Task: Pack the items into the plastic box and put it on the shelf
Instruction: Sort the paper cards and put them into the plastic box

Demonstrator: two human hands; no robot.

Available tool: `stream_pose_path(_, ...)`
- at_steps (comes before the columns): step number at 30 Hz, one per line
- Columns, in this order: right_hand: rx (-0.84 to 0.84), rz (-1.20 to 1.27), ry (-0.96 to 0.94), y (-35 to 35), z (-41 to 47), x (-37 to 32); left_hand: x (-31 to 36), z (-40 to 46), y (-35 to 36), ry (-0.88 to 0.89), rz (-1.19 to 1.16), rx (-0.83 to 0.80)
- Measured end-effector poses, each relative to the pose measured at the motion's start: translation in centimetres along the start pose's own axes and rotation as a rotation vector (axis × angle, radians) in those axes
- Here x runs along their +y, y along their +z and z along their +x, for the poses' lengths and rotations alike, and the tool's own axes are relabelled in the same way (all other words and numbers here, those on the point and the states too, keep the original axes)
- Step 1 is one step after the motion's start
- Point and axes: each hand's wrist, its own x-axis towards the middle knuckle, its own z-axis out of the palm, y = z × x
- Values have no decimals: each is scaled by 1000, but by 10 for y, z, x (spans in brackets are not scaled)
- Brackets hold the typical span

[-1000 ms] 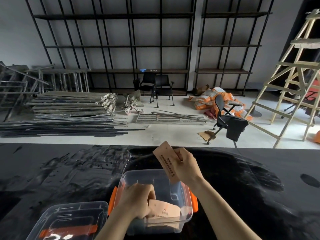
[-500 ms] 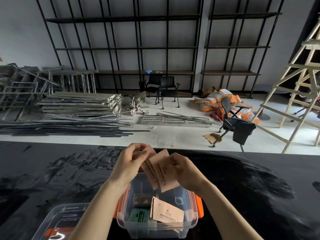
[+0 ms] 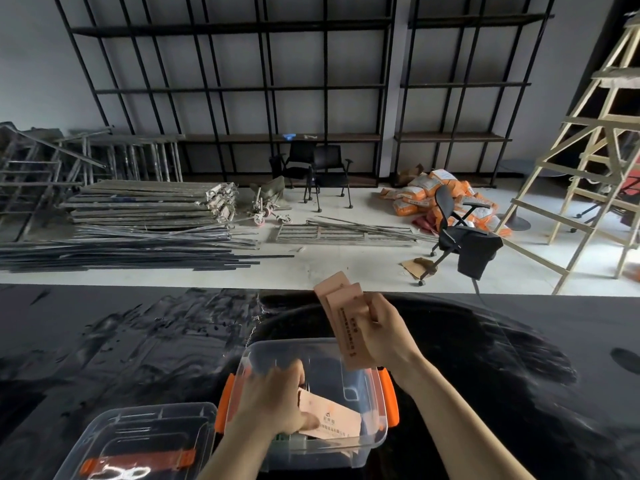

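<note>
Fingers (image 3: 310, 421) of left hand (image 3: 273, 401), back down in box (image 3: 367, 441), press packet (image 3: 330, 419) flat; right hand (image 3: 386, 332) grips two packets (image 3: 346, 320), more packing ahead.

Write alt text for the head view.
The left hand reaches into a clear plastic box on a black table, touching a tan packet, while the right hand holds two more packets above it. The lid lies at left.

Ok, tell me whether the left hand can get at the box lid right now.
Probably yes. The lid lies bare on the table beside the plastic box, on the left hand's side, nothing over it. But that hand is inside the box, gripping a packet, so it must let go first.
</note>
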Motion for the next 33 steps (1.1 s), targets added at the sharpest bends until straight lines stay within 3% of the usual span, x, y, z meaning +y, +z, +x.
stream_pose_path(8,-107,-58,-19,0,-2,1,-7,8,-13,52,-359,152)
stream_pose_path(13,-187,-152,-132,7,-2,-6,-16,4,-63,147,-922,163)
stream_pose_path(19,-227,168,-69,12,-1,-14,-20,6,-72,58,-1258,374)
stream_pose_path(24,-275,202,-77,17,1,-15,-5,10,-70,-67,-1382,555)
stream_pose_path(27,-261,140,-104,27,2,-18,15,8,-74,-10,-1429,460)
stream_pose_path(31,-232,139,-132,29,5,-14,9,16,-71,91,-1153,448)
stream_pose_path(33,-222,273,-108,25,6,-10,6,21,-72,81,-1186,524)
